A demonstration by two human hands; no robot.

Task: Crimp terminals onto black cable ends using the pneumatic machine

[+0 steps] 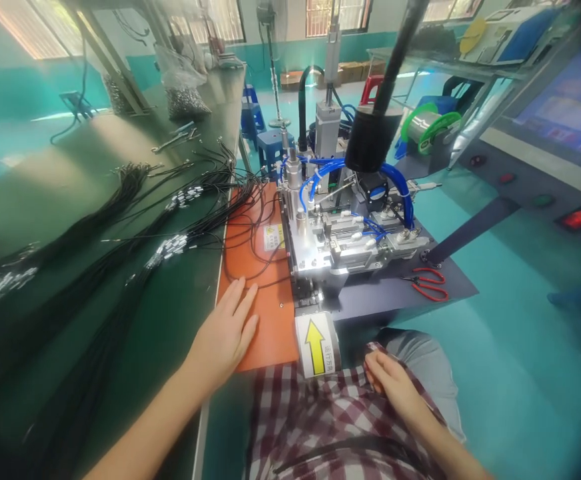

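Note:
My left hand (pixel 225 331) lies over the orange board (pixel 270 320), its fingers stretched out and their tips at a thin black cable (pixel 265 285). That cable runs into the metal machine (pixel 310 253) with blue tubes. Over my lap, my right hand (pixel 386 373) has its fingers curled together at the edge of the checked shirt (pixel 373 350); whether they pinch the cloth is hard to make out. Between the hands, a white label with a yellow arrow (pixel 315 347) sits at the machine's front.
Bundles of black cables (pixel 170 248) with silver ends cover the green table (pixel 170 347) at left. Red-handled scissors (pixel 429 285) lie on the machine's base, right. A black post (pixel 470 233) slants beside them. A black cylinder (pixel 372 137) hangs above the machine.

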